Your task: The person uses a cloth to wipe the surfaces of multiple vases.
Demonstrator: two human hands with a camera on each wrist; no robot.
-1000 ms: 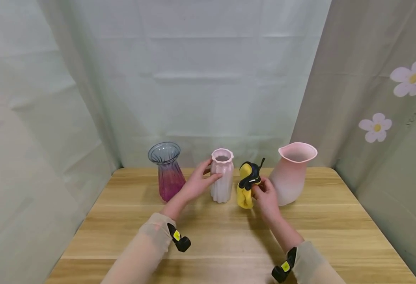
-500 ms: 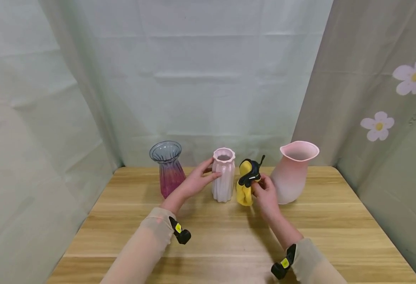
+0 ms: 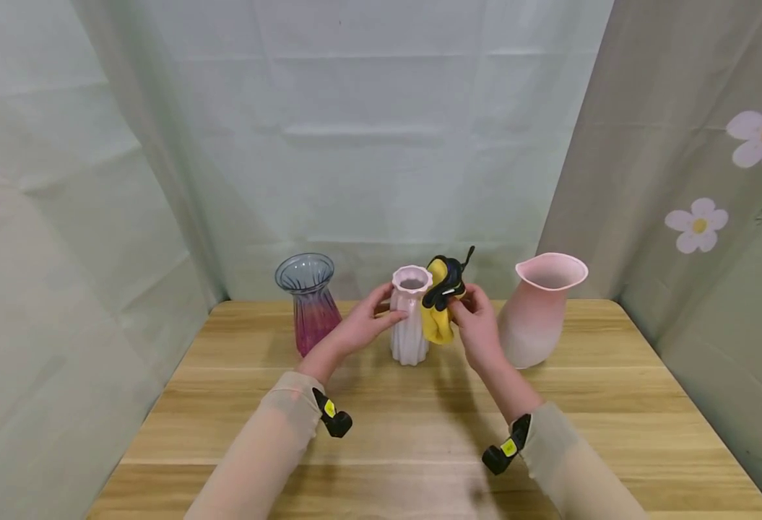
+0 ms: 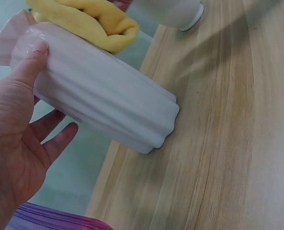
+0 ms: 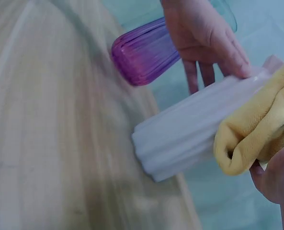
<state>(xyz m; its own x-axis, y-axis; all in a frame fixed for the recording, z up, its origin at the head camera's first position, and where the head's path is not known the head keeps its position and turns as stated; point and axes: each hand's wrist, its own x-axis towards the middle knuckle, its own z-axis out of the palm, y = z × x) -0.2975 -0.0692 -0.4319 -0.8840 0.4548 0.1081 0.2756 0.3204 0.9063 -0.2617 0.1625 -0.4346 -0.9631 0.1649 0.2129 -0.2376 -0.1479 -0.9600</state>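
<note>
A pale pink-white ribbed vase (image 3: 409,334) with a scalloped rim stands upright on the table. My left hand (image 3: 362,326) holds it near the neck, thumb (image 4: 35,56) on the front and fingers around the far side. My right hand (image 3: 482,334) pinches a soft plush thing, yellow (image 5: 249,127) below with a black top (image 3: 447,278) and a thin black stem. It is raised beside the white vase's upper right, overlapping its rim in the head view. Folds at its lower end show in both wrist views. Its exact kind is unclear.
On the left stands a blue-to-purple glass vase (image 3: 314,314), behind my left forearm. A pink-to-white vase (image 3: 533,328) with a flared mouth stands right of my right hand. The wooden table (image 3: 394,440) ends at a pale curtain (image 3: 381,166).
My right hand has lifted the yellow-and-black plush thing off the table and moved it left, up against the white vase. My left hand stays on that vase.
</note>
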